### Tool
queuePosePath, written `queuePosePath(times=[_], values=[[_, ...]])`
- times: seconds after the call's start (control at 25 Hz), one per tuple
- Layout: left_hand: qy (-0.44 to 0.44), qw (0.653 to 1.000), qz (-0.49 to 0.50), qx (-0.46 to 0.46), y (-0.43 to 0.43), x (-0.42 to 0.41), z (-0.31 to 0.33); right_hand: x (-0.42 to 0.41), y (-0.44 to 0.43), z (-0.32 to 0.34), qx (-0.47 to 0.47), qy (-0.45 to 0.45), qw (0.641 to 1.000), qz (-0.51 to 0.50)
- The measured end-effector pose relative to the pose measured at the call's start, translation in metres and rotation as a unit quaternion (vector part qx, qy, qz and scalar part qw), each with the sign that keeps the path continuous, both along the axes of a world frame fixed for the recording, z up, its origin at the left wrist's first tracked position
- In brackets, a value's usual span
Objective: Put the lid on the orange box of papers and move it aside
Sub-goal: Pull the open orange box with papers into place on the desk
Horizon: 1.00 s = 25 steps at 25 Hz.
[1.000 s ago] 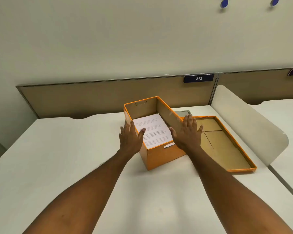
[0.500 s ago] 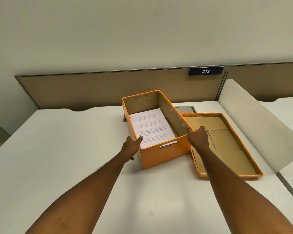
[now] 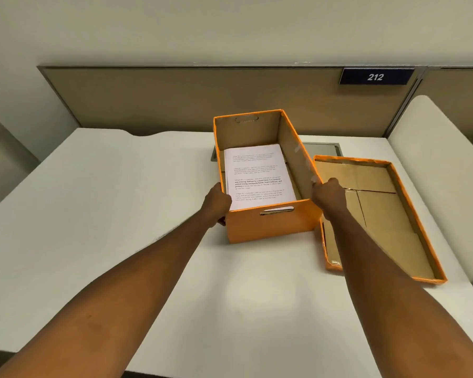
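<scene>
Orange box [image 3: 273, 223]: on the tabletop [image 3: 120, 214], open, papers [image 3: 258, 175] inside.
Left hand [image 3: 216, 201]: fingers wrapped round the box's left wall.
Right hand [image 3: 328, 195]: fingers curled on its right wall.
Lid [image 3: 377, 214]: upturned, just right.
Change: both hands lower on the walls than half a second ago.

Both bare forearms extended from the lower corners of the frame toward its centre, converging slightly. Left hand [image 3: 216, 203] positioned just left of centre, knuckles up, fingers curled downward and out of sight, thumb side facing right. Right hand [image 3: 328, 196] positioned just right of centre, closed into a loose fist, knuckles raised, fingertips hidden. Wrists held roughly level with each other, well apart, both nearly straight.
</scene>
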State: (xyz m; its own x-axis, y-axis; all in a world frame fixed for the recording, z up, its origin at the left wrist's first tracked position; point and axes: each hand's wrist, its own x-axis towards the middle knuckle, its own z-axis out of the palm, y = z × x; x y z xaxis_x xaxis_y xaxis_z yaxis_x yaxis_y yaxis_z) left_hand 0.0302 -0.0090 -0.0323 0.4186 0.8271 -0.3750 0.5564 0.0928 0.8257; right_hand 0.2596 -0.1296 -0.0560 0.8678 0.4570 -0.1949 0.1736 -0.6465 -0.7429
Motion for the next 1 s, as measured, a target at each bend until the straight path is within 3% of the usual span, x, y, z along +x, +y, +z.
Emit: queuePosePath(times=[0.36,0.6,1.0], values=[[-0.019,0.998,-0.023,0.053,0.008,-0.130,0.031,-0.154,-0.039,0.024,0.011,-0.101,0.995,0.012],[-0.014,0.996,-0.015,0.092,0.000,-0.267,0.024,-0.307,-0.063,0.014,0.005,-0.099,0.995,0.000],[0.005,0.994,-0.059,0.092,0.001,-0.316,-0.013,-0.365,-0.070,-0.006,-0.039,-0.118,0.991,-0.058]])
